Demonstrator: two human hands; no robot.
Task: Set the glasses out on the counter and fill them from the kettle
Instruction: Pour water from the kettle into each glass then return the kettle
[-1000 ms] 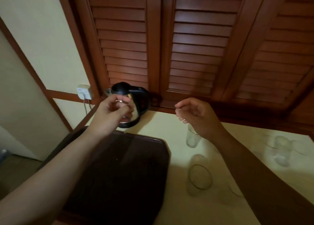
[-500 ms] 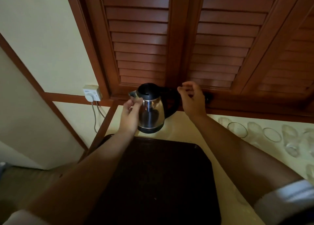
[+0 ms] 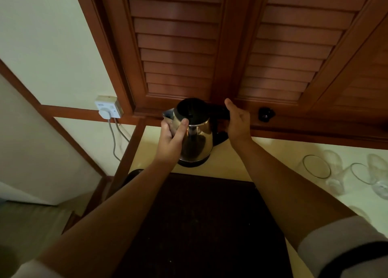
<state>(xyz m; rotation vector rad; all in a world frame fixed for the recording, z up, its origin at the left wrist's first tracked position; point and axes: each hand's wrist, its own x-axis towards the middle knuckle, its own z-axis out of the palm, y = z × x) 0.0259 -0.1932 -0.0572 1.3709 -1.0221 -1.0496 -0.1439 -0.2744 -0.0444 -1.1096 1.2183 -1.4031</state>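
Readable text: none.
Socket [image 3: 107, 109]: a small dark mark on its white face at the top left, too blurred to read.
Kettle [image 3: 196, 134]: steel body and black lid, no legible brand or number.
Glasses [image 3: 317, 166]: plain, unmarked.

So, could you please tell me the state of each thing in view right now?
Steel kettle with black lid: upright on the counter, lid closed.
Left hand: holds the kettle's body by the spout.
Right hand: at the black handle, grip unclear.
Clear glasses: upright, seemingly empty.
White wall socket: plug inserted.
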